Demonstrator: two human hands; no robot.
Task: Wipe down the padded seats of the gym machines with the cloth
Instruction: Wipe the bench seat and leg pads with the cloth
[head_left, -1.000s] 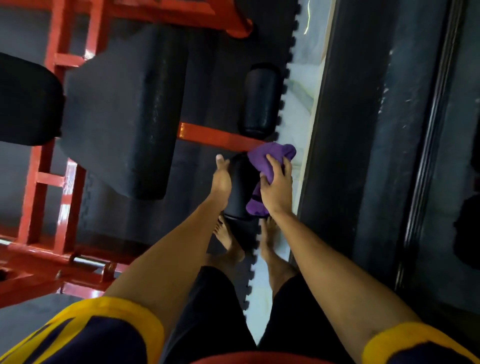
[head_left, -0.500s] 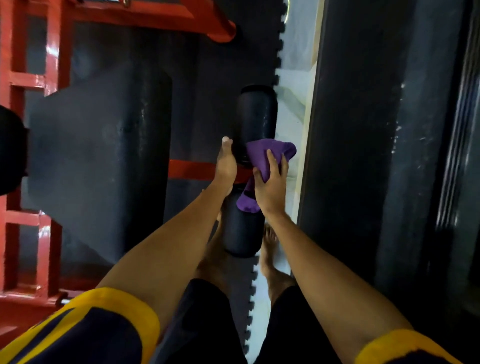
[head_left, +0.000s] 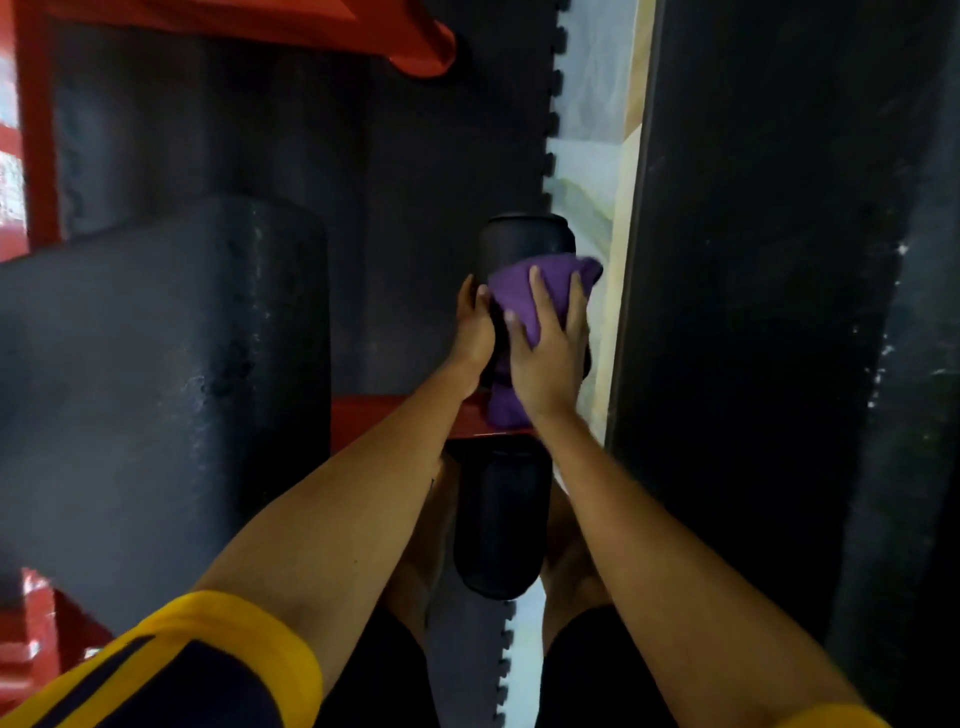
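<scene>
Cloth (head_left: 540, 296): purple, draped over the far roller (head_left: 524, 239), just 1 o'clock of centre; its tail hangs at 6 o'clock.
Right grip (head_left: 550, 358): fingers spread and curved over the cloth, clamping it to the roller.
Left grip (head_left: 472, 332): clasped on the far roller's 9 o'clock side.
Near roller (head_left: 501, 530): 6 o'clock, beyond a red bar (head_left: 384, 415).
Seat (head_left: 166, 389): black, 9 o'clock, apart.
</scene>
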